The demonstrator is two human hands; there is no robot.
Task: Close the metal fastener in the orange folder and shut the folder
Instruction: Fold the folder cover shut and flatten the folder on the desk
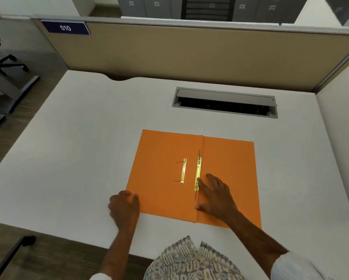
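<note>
Orange folder lies open; right hand spread flat beside its metal fastener, left hand curled at its near-left corner.

Both forearms are bare from the wrist up to rolled or short white sleeves — the left sleeve shows at about 7 o'clock, the right sleeve at about 5 o'clock. The left hand and right hand wear no rings or watch. At 6 o'clock a patterned shirt shows — cream cloth with grey-blue leaf-like print.
</note>
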